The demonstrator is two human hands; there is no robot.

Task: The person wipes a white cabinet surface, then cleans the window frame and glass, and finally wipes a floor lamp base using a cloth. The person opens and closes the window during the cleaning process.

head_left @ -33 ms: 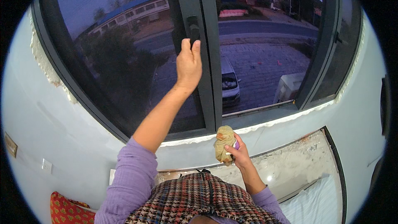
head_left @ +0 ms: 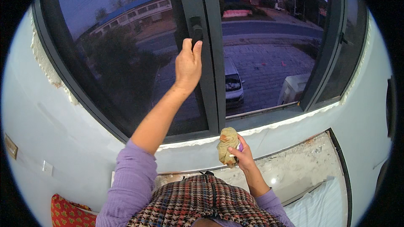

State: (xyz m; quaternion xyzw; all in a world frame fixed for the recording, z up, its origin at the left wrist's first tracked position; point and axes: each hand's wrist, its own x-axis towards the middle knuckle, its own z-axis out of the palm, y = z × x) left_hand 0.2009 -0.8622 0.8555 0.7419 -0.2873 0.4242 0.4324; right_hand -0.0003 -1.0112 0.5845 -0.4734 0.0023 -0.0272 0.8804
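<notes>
My left hand (head_left: pixel 188 67) is raised to the window, its fingers closed round the lower part of a dark window handle (head_left: pixel 196 22). That handle sits upright on the grey frame (head_left: pixel 212 59) between two panes. Lower down, in front of the sill, my right hand (head_left: pixel 245 156) holds a crumpled, yellowish-green cloth (head_left: pixel 227 143) with brown stains. Something purple and white (head_left: pixel 240 146) shows between the cloth and my fingers; its kind is mostly hidden.
Below the window runs a rough white sill edge (head_left: pixel 261 130). A pale, worn surface (head_left: pixel 303 159) with a dark rim lies beneath it, with white bedding (head_left: pixel 322 206) at the right. A red patterned cushion (head_left: pixel 69 212) lies lower left. Outside stands a parked car (head_left: pixel 232 84).
My left hand and forearm have shifted slightly to the left, still on the handle. The right hand and the cloth stay in place.
</notes>
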